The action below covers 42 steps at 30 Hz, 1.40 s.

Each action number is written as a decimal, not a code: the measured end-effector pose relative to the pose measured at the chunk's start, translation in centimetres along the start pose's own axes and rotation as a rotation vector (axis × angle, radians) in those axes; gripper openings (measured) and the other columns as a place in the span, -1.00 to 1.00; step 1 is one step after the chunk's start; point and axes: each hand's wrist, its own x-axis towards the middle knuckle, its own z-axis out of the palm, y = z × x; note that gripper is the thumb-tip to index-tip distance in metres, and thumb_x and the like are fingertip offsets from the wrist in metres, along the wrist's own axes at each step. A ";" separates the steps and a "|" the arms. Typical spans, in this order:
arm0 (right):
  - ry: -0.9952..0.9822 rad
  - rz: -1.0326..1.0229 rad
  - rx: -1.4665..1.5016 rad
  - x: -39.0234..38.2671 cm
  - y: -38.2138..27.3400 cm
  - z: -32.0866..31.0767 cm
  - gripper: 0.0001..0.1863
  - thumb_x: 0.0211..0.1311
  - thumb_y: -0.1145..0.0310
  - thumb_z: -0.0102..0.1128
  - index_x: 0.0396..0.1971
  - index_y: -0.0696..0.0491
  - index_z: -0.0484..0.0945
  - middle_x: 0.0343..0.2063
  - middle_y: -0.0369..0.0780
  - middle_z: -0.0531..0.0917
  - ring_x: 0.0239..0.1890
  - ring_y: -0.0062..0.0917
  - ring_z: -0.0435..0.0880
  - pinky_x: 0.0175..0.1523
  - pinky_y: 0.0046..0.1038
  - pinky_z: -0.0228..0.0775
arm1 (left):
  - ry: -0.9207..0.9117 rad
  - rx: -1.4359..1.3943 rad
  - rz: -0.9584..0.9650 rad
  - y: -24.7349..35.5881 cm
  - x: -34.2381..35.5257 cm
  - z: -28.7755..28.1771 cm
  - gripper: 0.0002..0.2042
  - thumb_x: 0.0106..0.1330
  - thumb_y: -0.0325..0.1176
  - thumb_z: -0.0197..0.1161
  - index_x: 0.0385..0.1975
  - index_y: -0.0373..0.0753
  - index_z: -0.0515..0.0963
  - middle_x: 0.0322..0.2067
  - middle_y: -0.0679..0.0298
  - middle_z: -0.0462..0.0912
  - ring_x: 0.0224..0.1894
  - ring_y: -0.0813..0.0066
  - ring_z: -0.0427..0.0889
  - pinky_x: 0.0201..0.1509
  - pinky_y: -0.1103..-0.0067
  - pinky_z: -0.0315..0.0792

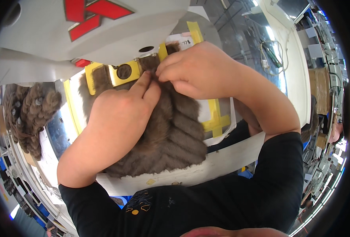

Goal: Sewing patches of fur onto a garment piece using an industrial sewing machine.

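Note:
A brown fur piece (175, 130) with diagonal ridges lies under my hands, its upper edge at a yellow plate (120, 79) with a round hole, beneath a white machine housing (36, 47) bearing a red emblem. My left hand (119, 118) rests on the fur, index and middle fingers stretched toward a small metal fitting (148, 59) beside the plate; its thumb is hidden. My right hand (194, 71) has its fingers curled and pinched on the fur just right of my left fingertips. Their tips are partly hidden in the fur. Yellow tape (216, 124) shows at the right.
A pile of brown fur pieces (29, 114) lies at the left. A tool with cables (271, 55) lies at the upper right. A cardboard box (319, 91) and another person's arm (334, 132) show at the far right. A white board edge (186, 173) runs below the fur.

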 end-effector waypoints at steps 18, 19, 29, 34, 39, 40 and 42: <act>0.081 0.012 0.024 -0.4 -0.1 1.1 -0.73 0.13 0.41 0.15 -0.18 -0.01 0.71 -0.08 -0.33 0.74 -0.13 -0.28 0.72 -0.08 -0.23 0.59 | -0.129 -0.359 -0.283 -0.2 -2.6 -2.9 -0.66 0.21 -0.42 0.35 0.00 -0.26 0.54 -0.19 0.04 0.70 -0.13 -0.08 0.66 -0.08 0.18 0.49; 0.103 -0.019 0.056 -0.2 -0.8 1.0 -0.70 0.11 0.41 0.17 -0.14 -0.02 0.70 -0.05 -0.33 0.72 -0.13 -0.28 0.72 -0.08 -0.23 0.59 | -0.094 -0.394 -0.285 -0.4 -3.5 -2.6 -0.69 0.22 -0.36 0.38 -0.06 -0.27 0.56 -0.25 0.04 0.69 -0.12 -0.06 0.65 -0.05 0.19 0.45; -0.351 -0.002 -0.098 1.5 -8.8 -0.5 -0.83 0.08 0.33 0.26 -0.33 0.07 0.60 -0.31 -0.20 0.64 -0.20 -0.20 0.71 -0.15 -0.16 0.59 | 0.111 -0.369 -0.101 0.0 -10.3 0.9 -0.62 0.15 -0.12 0.51 -0.24 -0.29 0.60 -0.11 0.10 0.61 0.20 0.03 0.55 0.21 0.25 0.42; -0.287 0.151 -0.187 -0.3 -9.3 1.1 -0.77 0.12 0.30 0.35 -0.25 0.04 0.59 -0.22 -0.23 0.63 -0.17 -0.21 0.71 -0.13 -0.17 0.57 | 0.139 -0.368 -0.070 0.2 -10.1 1.4 -0.65 0.13 -0.16 0.52 -0.33 -0.29 0.56 -0.16 0.08 0.60 0.15 0.02 0.56 0.15 0.26 0.46; -0.087 0.167 -0.149 -2.9 -10.3 2.3 -0.76 0.12 0.34 0.35 -0.22 0.03 0.56 -0.13 -0.26 0.61 -0.15 -0.23 0.70 -0.12 -0.18 0.57 | 0.157 -0.302 -0.107 1.6 -9.2 2.3 -0.69 0.10 -0.22 0.52 -0.33 -0.26 0.57 -0.24 0.13 0.58 0.02 0.06 0.57 0.07 0.24 0.47; -0.094 0.170 -0.169 -3.0 -10.9 2.6 -0.76 0.12 0.35 0.35 -0.23 0.03 0.56 -0.13 -0.26 0.61 -0.15 -0.23 0.70 -0.12 -0.18 0.57 | 0.125 -0.333 -0.105 1.8 -9.2 2.2 -0.72 0.09 -0.26 0.51 -0.33 -0.25 0.58 -0.25 0.15 0.57 0.00 0.07 0.57 0.06 0.24 0.46; -0.138 0.169 -0.177 -3.6 -11.9 3.1 -0.70 0.10 0.39 0.34 -0.13 0.01 0.59 -0.06 -0.26 0.60 -0.11 -0.24 0.70 -0.07 -0.21 0.58 | 0.098 -0.365 -0.098 2.3 -9.6 1.9 -0.75 0.09 -0.31 0.50 -0.32 -0.23 0.59 -0.27 0.16 0.57 -0.03 0.08 0.57 0.05 0.24 0.46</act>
